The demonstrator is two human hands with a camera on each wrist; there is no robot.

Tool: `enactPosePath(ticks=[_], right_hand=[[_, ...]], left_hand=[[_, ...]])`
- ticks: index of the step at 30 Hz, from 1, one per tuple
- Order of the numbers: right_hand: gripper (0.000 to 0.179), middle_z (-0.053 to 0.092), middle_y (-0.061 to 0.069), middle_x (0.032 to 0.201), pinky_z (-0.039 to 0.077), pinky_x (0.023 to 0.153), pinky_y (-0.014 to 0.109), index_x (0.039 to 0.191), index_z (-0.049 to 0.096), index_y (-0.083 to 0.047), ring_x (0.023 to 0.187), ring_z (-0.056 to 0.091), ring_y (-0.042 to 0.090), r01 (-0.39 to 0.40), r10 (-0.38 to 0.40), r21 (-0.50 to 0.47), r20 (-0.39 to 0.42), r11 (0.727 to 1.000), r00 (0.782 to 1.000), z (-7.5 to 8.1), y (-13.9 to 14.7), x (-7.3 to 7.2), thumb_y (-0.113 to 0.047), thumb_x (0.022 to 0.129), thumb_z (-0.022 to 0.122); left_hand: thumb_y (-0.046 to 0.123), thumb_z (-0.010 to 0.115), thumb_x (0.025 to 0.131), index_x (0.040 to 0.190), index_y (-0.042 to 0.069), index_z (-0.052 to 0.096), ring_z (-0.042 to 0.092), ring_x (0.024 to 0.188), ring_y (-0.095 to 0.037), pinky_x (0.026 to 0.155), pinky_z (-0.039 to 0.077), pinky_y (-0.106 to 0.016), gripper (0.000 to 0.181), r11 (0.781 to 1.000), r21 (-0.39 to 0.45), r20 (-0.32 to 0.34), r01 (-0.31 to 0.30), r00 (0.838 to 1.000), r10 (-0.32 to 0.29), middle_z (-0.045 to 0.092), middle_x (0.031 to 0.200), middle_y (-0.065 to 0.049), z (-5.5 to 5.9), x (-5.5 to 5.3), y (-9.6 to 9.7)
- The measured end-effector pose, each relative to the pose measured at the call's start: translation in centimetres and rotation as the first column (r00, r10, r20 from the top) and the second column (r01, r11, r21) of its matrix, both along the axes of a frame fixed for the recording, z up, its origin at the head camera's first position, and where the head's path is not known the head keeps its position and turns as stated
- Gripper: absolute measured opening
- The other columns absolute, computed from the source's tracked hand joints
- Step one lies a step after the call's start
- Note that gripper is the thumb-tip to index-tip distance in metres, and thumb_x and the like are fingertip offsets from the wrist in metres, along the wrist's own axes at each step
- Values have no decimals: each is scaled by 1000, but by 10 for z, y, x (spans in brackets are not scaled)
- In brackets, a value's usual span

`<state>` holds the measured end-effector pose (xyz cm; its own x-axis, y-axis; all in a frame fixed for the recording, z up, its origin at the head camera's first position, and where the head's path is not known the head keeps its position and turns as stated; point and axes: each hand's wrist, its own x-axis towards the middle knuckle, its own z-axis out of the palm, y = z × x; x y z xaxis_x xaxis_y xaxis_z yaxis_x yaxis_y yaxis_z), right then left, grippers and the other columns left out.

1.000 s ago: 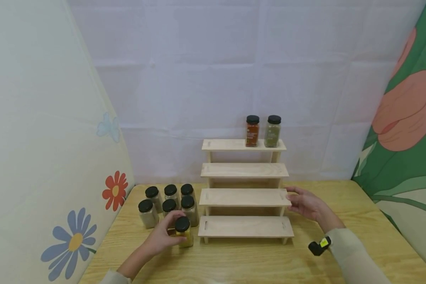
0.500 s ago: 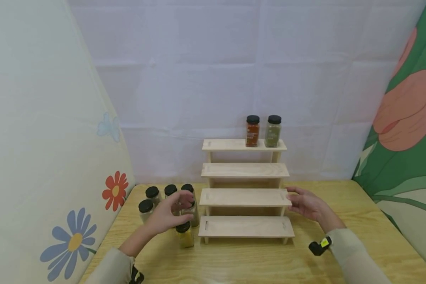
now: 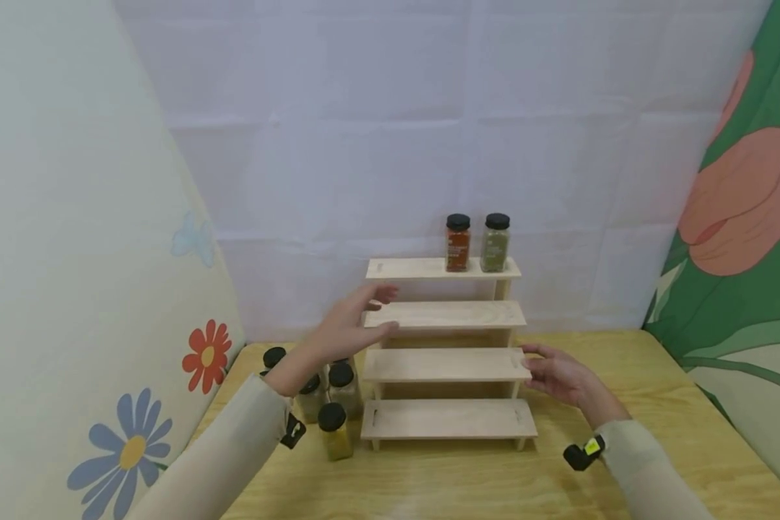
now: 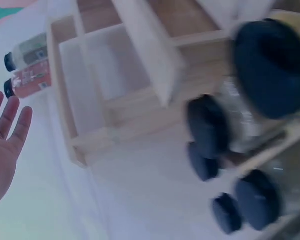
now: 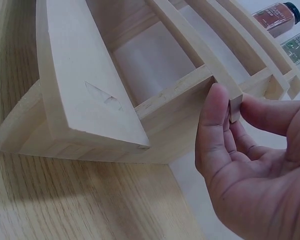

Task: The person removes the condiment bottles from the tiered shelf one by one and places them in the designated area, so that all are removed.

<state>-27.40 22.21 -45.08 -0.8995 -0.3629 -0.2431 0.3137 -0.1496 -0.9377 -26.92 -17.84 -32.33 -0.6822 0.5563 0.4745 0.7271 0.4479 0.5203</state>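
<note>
A four-tier wooden shelf rack [image 3: 448, 419] stands on the table. My right hand [image 3: 559, 374] pinches the right end of its third board from the top; in the right wrist view, thumb and fingers [image 5: 212, 115] close on that board's corner. My left hand [image 3: 354, 321] is in the air by the left ends of the upper boards, fingers extended, holding nothing. On the top board stand a spice jar of red powder [image 3: 458, 244] and one of green herbs [image 3: 495, 244], both black-lidded. A yellow spice jar [image 3: 335, 432] stands on the table left of the rack.
Several more black-lidded spice jars [image 3: 343, 390] stand grouped behind the yellow one, partly hidden by my left forearm. A white cloth [image 3: 338, 144] hangs behind the wooden table [image 3: 455, 480]. Flower-printed panels [image 3: 130, 451] flank both sides.
My left hand has let go of the yellow spice jar and moved up and right toward the rack's upper boards. The right hand keeps its hold on the board.
</note>
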Motion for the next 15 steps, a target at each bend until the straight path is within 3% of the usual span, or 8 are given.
enactPosePath(ticks=[6, 10, 15], right_hand=[[50, 68, 2, 101, 57, 73, 24, 147, 33, 1, 88, 67, 12, -20, 19, -12, -16, 1000, 1000, 0, -1, -1, -3, 102, 55], [45, 68, 2, 102, 57, 74, 24, 143, 37, -2, 89, 67, 12, -34, 33, -28, -21, 999, 999, 0, 0, 0, -3, 102, 55], [44, 68, 2, 101, 57, 73, 24, 142, 38, -2, 88, 67, 12, -19, 19, -22, -4, 1000, 1000, 0, 2, 0, -2, 101, 55]], left_hand=[[14, 74, 92, 142, -1, 48, 57, 121, -33, 102, 49, -49, 58, 1000, -1, -40, -16, 999, 16, 57, 137, -19, 28, -26, 22], [17, 73, 94, 145, 0, 45, 54, 126, -33, 105, 47, -49, 61, 999, 6, -7, -53, 999, 53, 53, 143, -19, 42, -43, 33], [23, 72, 95, 150, 2, 41, 49, 134, -33, 108, 46, -47, 66, 995, 14, 53, -103, 993, 102, 47, 151, -16, 50, -66, 46]])
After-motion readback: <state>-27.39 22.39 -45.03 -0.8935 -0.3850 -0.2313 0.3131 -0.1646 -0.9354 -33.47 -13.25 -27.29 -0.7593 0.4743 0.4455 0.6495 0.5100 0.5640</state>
